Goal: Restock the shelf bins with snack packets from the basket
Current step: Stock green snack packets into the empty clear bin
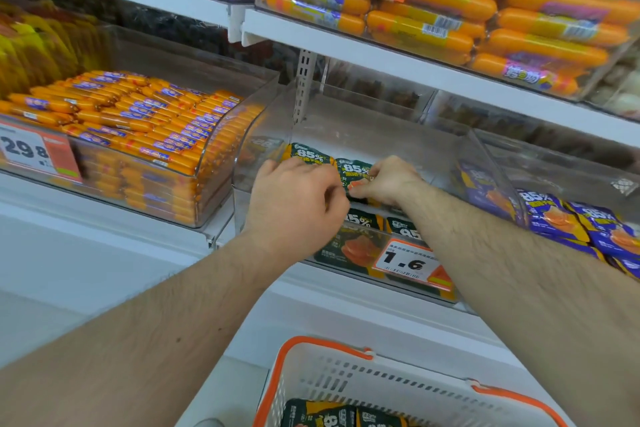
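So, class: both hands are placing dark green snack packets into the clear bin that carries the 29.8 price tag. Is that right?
Not quite. The head view shows the left hand and right hand placing dark green snack packets into the clear bin carrying the 1.6 price tag.

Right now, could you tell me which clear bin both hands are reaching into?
The middle bin with dark green 85% packets; left hand and right hand are inside, unlike the orange-sausage bin or purple-packet bin.

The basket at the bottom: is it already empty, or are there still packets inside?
Not empty. At least two dark green packets lie in the white basket. The frame cuts its lower part, so how many remain cannot be told.
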### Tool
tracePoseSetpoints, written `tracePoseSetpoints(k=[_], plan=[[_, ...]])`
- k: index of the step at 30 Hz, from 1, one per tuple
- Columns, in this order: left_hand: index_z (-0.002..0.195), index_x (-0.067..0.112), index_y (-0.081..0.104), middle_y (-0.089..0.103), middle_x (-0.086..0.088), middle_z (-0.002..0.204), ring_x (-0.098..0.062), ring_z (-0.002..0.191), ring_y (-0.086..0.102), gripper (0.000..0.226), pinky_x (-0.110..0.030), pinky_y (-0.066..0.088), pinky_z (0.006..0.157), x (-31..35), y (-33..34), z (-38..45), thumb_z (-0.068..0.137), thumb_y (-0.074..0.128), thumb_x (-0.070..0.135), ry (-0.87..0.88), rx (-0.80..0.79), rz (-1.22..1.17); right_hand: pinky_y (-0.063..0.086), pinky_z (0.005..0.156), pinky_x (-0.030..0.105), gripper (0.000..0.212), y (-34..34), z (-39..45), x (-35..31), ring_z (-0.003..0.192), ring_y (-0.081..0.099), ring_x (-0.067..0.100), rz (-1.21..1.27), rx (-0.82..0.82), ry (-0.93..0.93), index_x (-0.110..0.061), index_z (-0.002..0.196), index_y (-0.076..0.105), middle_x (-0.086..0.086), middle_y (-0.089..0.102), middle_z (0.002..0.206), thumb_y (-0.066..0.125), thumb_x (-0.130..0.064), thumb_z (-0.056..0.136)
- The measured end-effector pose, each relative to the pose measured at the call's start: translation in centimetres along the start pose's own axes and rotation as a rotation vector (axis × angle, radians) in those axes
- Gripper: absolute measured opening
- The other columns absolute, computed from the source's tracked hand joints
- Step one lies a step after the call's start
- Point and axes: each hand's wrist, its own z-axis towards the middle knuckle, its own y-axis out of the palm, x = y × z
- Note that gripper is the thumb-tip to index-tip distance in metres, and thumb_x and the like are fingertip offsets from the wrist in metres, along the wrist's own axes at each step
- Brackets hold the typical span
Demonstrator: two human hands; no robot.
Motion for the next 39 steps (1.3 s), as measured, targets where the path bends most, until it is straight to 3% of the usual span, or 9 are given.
tracePoseSetpoints(k=[5, 9, 11, 16, 23, 27, 31, 35, 39], plan=[[0.067, 0.019, 0.059, 0.055, 0.007, 0.058, -0.020, 0.058, 0.051, 0.021, -0.029, 0.039, 0.054, 3.3, -1.1, -1.0, 0.081, 0.047, 0.029, 0.105, -0.066, -0.290, 0.052, 0.076, 0.029, 0.021, -3.0, -5.1, -0.3, 0.090, 0.066, 0.019, 0.233, 0.307, -0.061, -0.016, 0.086, 0.073, 0.001, 0.071, 0.089, 0.072, -0.036, 0.081], [0.058, 0.029, 0.045, 0.047, 0.011, 0.053, -0.016, 0.060, 0.049, 0.020, -0.027, 0.035, 0.056, 5.7, 0.2, -4.3, 0.077, 0.048, 0.035, 0.122, -0.621, -0.371, 0.042, 0.058, 0.030, 0.019, -1.3, -12.7, 1.1, 0.058, 0.052, 0.017, 0.461, 0.810, -0.311, -0.017, 0.062, 0.055, -0.005, 0.052, 0.054, 0.061, -0.027, 0.077], [0.058, 0.026, 0.044, 0.045, 0.011, 0.054, -0.010, 0.059, 0.043, 0.026, -0.026, 0.034, 0.058, 6.0, 1.3, -6.0, 0.082, 0.053, 0.030, 0.216, -0.836, -0.276, 0.034, 0.050, 0.026, 0.022, 1.2, -15.7, 2.6, 0.048, 0.038, 0.014, 0.567, 0.876, -0.449, -0.012, 0.056, 0.049, -0.004, 0.041, 0.047, 0.056, -0.026, 0.073], [0.062, 0.023, 0.048, 0.051, 0.008, 0.062, -0.014, 0.064, 0.049, 0.027, -0.030, 0.040, 0.062, 5.7, 3.1, -9.6, 0.089, 0.052, 0.026, 0.240, -1.126, -0.091, 0.025, 0.049, 0.018, 0.026, 10.8, -19.6, 7.7, 0.050, 0.032, 0.007, 0.709, 0.551, -0.310, -0.005, 0.053, 0.043, 0.003, 0.036, 0.048, 0.055, -0.017, 0.073], [0.089, 0.032, 0.055, 0.053, 0.013, 0.085, -0.011, 0.080, 0.052, 0.010, -0.030, 0.042, 0.069, 5.8, 4.2, -11.4, 0.095, 0.048, 0.029, 0.210, -1.345, -0.047, 0.050, 0.069, 0.035, 0.013, 23.7, -23.0, 16.0, 0.070, 0.055, 0.014, 0.193, -0.216, 0.269, -0.024, 0.077, 0.055, -0.003, 0.060, 0.076, 0.058, -0.034, 0.084], [0.092, 0.031, 0.056, 0.052, 0.013, 0.086, -0.011, 0.081, 0.051, 0.012, -0.030, 0.044, 0.071, 6.0, 4.5, -11.5, 0.096, 0.046, 0.030, 0.205, -1.383, -0.025, 0.035, 0.112, 0.045, 0.088, 27.9, -24.4, 18.6, 0.140, 0.032, 0.030, -0.106, -0.495, 0.268, -0.023, 0.148, 0.033, 0.006, 0.033, 0.153, 0.066, -0.059, 0.075], [0.100, 0.029, 0.059, 0.061, 0.008, 0.103, -0.012, 0.088, 0.055, 0.015, -0.030, 0.046, 0.075, 5.8, 4.6, -11.4, 0.098, 0.044, 0.030, 0.201, -1.423, 0.011, 0.007, 0.121, 0.053, 0.118, 29.4, -24.8, 19.3, 0.151, -0.004, 0.031, -0.272, -0.626, 0.106, -0.019, 0.157, -0.002, 0.003, -0.009, 0.165, 0.070, -0.065, 0.076], [0.091, 0.033, 0.051, 0.058, 0.009, 0.105, -0.005, 0.077, 0.049, 0.009, -0.026, 0.039, 0.064, 5.6, 4.9, -11.3, 0.097, 0.045, 0.030, 0.189, -1.431, 0.019, 0.004, 0.121, 0.054, 0.095, 29.9, -25.2, 19.5, 0.150, 0.009, 0.031, -0.430, -0.589, -0.038, -0.014, 0.157, 0.010, 0.011, 0.004, 0.164, 0.059, -0.058, 0.089], [0.092, 0.033, 0.051, 0.052, 0.010, 0.098, -0.009, 0.082, 0.052, 0.009, -0.027, 0.043, 0.068, 5.8, 5.0, -10.9, 0.097, 0.045, 0.029, 0.183, -1.429, 0.009, 0.009, 0.121, 0.053, 0.031, 28.6, -25.5, 18.8, 0.129, 0.046, 0.027, -0.495, -0.455, -0.312, -0.015, 0.121, 0.062, 0.009, 0.059, 0.129, 0.054, -0.016, 0.091]])
